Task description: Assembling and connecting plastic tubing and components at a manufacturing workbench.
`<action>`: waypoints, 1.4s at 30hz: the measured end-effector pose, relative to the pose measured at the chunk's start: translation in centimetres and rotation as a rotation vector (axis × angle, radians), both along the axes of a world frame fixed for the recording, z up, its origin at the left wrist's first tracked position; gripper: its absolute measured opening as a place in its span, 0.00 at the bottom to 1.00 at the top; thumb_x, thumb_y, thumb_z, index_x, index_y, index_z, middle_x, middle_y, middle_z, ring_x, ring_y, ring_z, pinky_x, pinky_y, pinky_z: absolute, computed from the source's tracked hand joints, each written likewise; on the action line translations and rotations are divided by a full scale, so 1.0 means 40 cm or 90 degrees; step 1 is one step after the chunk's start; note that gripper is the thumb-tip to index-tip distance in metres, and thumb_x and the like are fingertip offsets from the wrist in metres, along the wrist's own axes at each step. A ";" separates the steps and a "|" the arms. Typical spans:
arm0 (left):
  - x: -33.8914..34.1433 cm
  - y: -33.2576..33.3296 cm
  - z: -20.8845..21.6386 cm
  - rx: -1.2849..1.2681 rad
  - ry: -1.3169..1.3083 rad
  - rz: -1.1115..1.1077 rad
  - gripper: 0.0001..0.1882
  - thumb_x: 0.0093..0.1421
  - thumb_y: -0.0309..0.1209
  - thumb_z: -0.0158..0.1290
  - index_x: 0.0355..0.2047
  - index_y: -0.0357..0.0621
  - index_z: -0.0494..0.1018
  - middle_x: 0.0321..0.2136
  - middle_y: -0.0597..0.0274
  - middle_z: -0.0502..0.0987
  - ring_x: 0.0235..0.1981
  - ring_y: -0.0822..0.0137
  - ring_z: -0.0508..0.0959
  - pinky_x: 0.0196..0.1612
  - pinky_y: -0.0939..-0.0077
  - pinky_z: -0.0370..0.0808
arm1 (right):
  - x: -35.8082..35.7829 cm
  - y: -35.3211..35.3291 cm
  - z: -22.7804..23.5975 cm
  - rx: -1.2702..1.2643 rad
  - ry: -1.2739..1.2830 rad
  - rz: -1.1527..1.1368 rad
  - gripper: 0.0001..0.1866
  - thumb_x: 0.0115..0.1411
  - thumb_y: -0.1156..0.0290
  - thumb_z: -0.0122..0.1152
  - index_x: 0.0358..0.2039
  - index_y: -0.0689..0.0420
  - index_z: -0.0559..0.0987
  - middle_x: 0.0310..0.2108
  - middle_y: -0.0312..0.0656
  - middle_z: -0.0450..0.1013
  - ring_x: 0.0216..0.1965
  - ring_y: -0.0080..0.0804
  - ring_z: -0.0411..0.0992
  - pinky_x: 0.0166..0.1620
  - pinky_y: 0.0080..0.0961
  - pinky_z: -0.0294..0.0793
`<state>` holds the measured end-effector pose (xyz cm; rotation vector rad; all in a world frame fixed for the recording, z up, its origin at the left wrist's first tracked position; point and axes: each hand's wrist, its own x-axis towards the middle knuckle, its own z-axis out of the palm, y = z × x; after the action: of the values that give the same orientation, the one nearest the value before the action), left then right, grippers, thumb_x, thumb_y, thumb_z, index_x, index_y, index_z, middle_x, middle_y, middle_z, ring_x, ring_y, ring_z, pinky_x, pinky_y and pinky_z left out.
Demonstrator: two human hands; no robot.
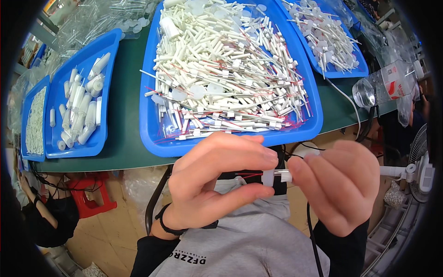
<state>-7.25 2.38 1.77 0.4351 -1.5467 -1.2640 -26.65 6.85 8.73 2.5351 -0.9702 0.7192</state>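
Note:
My left hand (217, 182) pinches a small translucent white disc (268, 178), seen edge-on, between thumb and fingertips. My right hand (339, 184) is closed on a thin clear-and-white rod (278, 172) that carries a small white block (286, 176). The rod meets the disc, and red strands stick out on the disc's left side. Whether the rod passes fully through the disc I cannot tell. Just beyond both hands lies a large blue tray (173, 149) heaped with short white tubes (194, 51), similar rods with red strands (240, 83) and loose discs (198, 91).
A blue tray (104, 124) of white cylinders stands left, beside a smaller blue tray (45, 138) of tiny white pieces. Another blue tray (355, 71) with rods and discs is far right, near a clear plastic bottle (383, 85). A red stool (85, 201) and white fan (420, 171) flank me.

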 end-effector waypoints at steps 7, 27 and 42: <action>0.000 -0.019 -0.006 -0.070 -0.028 0.008 0.17 0.43 0.19 0.67 0.32 0.38 0.73 0.36 0.52 0.76 0.36 0.60 0.80 0.56 0.51 0.70 | 0.002 -0.002 -0.035 -0.044 0.001 -0.008 0.15 0.39 0.76 0.68 0.32 0.63 0.81 0.28 0.40 0.74 0.27 0.32 0.75 0.28 0.27 0.74; 0.037 0.029 -0.032 -0.132 -0.049 0.079 0.10 0.45 0.19 0.65 0.30 0.36 0.80 0.34 0.53 0.79 0.36 0.59 0.81 0.49 0.54 0.77 | 0.035 -0.009 -0.003 0.832 -0.481 -0.083 0.03 0.55 0.82 0.61 0.32 0.66 0.78 0.24 0.42 0.73 0.16 0.23 0.71 0.19 0.18 0.67; 0.174 0.021 -0.042 -0.049 -0.056 0.242 0.18 0.39 0.18 0.68 0.32 0.38 0.76 0.33 0.51 0.78 0.36 0.60 0.80 0.50 0.56 0.76 | 0.061 -0.144 -0.026 0.429 -0.059 0.003 0.22 0.47 0.61 0.68 0.41 0.59 0.78 0.43 0.42 0.73 0.47 0.45 0.69 0.47 0.37 0.68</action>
<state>-0.30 3.21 0.09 0.7062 -1.4929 -0.8989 -24.21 1.09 7.67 3.0849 -1.4330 0.5802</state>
